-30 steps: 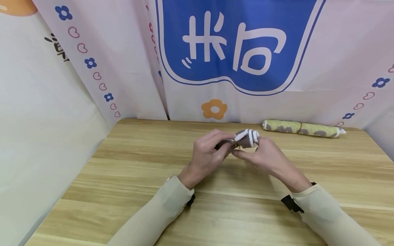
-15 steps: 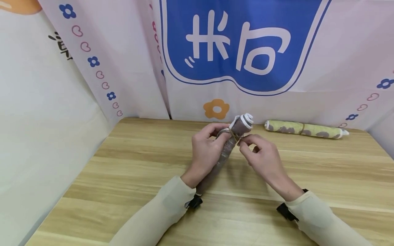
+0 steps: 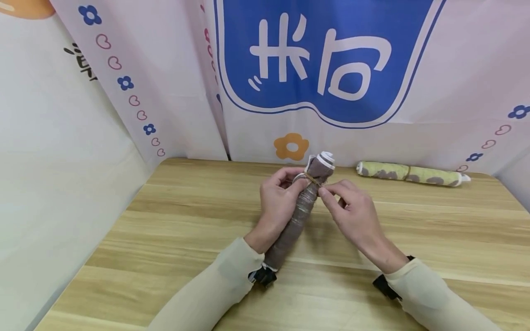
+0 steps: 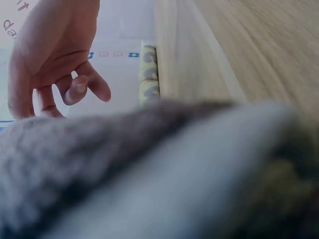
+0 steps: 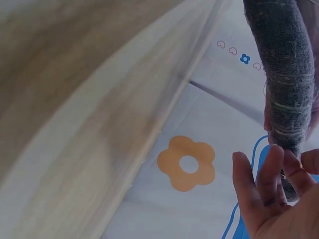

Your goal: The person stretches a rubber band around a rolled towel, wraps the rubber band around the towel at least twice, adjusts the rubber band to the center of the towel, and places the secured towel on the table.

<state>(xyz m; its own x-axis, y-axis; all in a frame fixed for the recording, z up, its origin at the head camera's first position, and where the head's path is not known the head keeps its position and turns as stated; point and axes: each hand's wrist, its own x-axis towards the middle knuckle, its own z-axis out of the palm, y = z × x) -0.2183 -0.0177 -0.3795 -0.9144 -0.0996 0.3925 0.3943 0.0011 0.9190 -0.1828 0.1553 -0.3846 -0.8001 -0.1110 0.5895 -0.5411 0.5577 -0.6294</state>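
We see a rolled brown-grey towel [image 3: 299, 212] held slanted above the middle of the desk [image 3: 165, 239], its lower end near our left sleeve [image 3: 215, 289] and its white-edged upper end pointing toward the far edge. A thin yellowish band [image 3: 311, 179] circles the roll just below that upper end.

Our left hand [image 3: 278, 202] is wrapped round the upper part of the roll, fingers curled about it just beneath the band. Our right hand [image 3: 352, 214] comes in from the right, and its thumb and forefinger pinch at the band on the roll's right side, while the other fingers hang loosely curled. In the right wrist view the roll [image 5: 284, 74] runs down toward the fingertips [image 5: 271, 169], which lie against its end. In the left wrist view the blurred grey cloth [image 4: 149, 174] fills most of the frame, with the right hand [image 4: 52, 59] behind it, fingers bent.

Further out, a second rolled towel [image 3: 407, 174], yellow-green with brown patches, lies along the far edge of the desk toward the far right corner, well apart from our hands. Behind the desk hangs a pale backdrop [image 3: 331, 69] with a blue panel, an orange flower [image 3: 291, 146], and small hearts and blue flowers.
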